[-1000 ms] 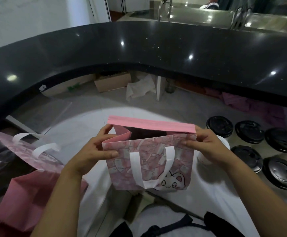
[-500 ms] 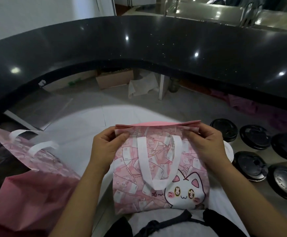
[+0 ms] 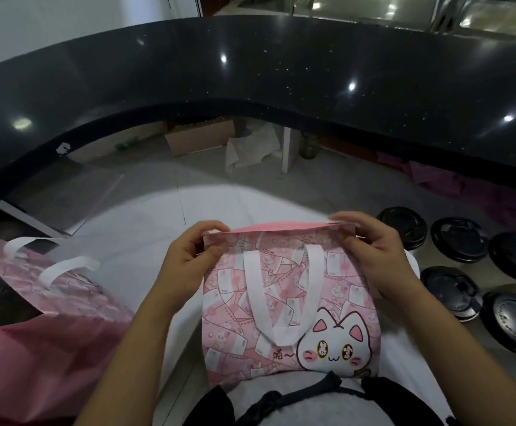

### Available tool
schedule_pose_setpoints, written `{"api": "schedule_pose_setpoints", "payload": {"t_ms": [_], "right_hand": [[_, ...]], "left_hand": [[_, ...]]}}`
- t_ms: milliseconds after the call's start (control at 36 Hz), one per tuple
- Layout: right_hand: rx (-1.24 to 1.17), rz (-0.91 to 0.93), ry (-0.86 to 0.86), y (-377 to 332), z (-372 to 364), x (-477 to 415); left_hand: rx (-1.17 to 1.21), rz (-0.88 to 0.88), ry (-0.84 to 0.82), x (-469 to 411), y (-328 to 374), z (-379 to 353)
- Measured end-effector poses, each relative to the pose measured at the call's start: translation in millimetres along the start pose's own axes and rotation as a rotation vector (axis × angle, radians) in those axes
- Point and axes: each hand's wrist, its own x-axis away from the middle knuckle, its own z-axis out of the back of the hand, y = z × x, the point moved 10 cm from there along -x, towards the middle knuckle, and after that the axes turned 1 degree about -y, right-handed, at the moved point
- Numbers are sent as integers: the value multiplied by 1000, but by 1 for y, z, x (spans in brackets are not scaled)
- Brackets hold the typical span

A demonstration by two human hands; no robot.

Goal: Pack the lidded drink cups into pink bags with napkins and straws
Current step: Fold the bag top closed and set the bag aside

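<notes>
Bag (image 3: pixel 287 290) between left grip (image 3: pixel 189 259), right grip (image 3: pixel 376 253)

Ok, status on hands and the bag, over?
Left hand and right hand pinch pink bag top corners. Mouth nearly shut, contents unseen. Lidded cups wait right; nothing blocking.

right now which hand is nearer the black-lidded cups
Right. The right hand pinches the pink bag at its top right corner, beside the black-lidded cups; the left hand pinches its top left corner, across the bag from them.
</notes>
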Motion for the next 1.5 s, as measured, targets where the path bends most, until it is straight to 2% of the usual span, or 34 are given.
{"api": "schedule_pose_setpoints", "payload": {"t_ms": [194,333,389,444,556,667,861,917,1000,1139,1333,1500], "right_hand": [[-60,-114,-119,5,1,-5],[110,-107,-329,-9,3,1],[137,-82,-374,-20,1,7],[139,-16,-343,-32,1,10],[66,45,-308,-46,-1,17],[190,180,-228,-58,1,17],[198,87,-185,-41,0,22],[282,69,-196,-36,-1,25],[601,124,-204,-44,-4,29],[1076,376,-281,-66,-46,35],[1235,632,-337,-67,-111,42],[1237,662,-396,-65,-108,39]], "left_hand": [[-242,-33,-121,-7,18,6],[-243,40,-256,-1,18,5],[-268,-15,-238,3,25,8],[-269,-103,-188,7,36,12],[-148,-142,-161,16,45,16],[-274,-259,-61,17,58,27],[-424,-254,-46,18,47,30],[-538,-249,-60,20,43,28],[-675,-250,-110,24,44,17],[-890,-292,-197,26,57,-28],[-1121,-450,-274,23,76,-83],[-1108,-419,-327,25,72,-79]]}}
